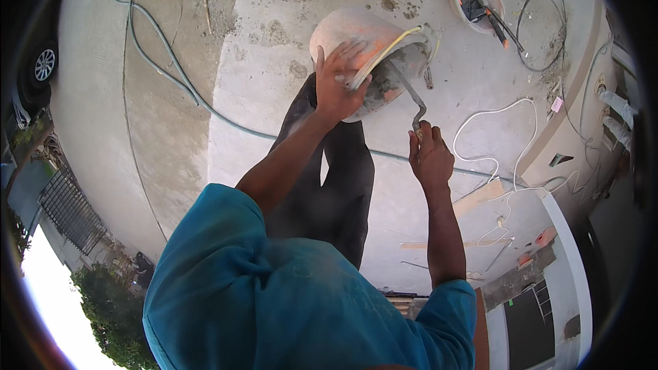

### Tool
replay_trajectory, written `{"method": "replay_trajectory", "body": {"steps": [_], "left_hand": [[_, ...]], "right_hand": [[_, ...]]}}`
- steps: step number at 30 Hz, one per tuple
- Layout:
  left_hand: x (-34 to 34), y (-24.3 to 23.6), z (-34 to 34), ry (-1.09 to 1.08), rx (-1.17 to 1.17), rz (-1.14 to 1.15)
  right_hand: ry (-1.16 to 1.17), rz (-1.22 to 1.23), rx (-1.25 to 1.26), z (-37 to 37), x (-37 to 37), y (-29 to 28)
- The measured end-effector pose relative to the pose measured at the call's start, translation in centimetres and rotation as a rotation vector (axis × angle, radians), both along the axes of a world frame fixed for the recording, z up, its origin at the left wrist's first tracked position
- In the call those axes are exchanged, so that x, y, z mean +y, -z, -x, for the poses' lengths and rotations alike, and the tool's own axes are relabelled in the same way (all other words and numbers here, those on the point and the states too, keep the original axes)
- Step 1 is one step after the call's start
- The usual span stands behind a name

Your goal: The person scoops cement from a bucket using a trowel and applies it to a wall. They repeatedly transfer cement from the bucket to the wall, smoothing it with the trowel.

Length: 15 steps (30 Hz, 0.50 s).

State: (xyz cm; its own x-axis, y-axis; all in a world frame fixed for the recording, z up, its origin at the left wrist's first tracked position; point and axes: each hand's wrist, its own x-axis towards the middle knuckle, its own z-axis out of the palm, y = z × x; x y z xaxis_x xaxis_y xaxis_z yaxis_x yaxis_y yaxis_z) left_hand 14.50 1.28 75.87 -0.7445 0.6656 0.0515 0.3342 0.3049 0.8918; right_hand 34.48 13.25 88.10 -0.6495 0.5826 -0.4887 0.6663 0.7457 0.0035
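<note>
A dusty, orange-stained bucket [346, 24] lies tipped, its mouth turned toward my right side and its yellow handle [394, 44] lying across the rim. My left hand [339, 82] rests on the bucket's outer wall, fingers spread flat, thumb close to the rim. In my closed right hand [432, 154] is the handle of a trowel [411, 92] with a bent metal neck. Its far end reaches into the bucket's mouth, where wet grey material clings to the inside. The blade's tip is hidden there.
A white bucket of tools [473, 3] stands at the far right, beside a black cable [541, 68]. A green hose [233, 123] crosses the floor behind my legs. White cord [497, 109] and wooden boards [480, 195] lie to the right. Another person's legs [620, 109] show at the right edge.
</note>
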Motion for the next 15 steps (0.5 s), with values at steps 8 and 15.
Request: {"method": "replay_trajectory", "body": {"steps": [8, 15], "left_hand": [[-19.8, -18.5, 5.8, 0.118, -0.324, -0.359], [-37.0, -22.3, 8.0, -0.171, -0.38, -0.347]], "right_hand": [[0.388, 0.826, 0.216, 6.8, -14.6, 0.2], [0.339, 1.043, -0.179, 16.6, -26.3, -13.8]]}}
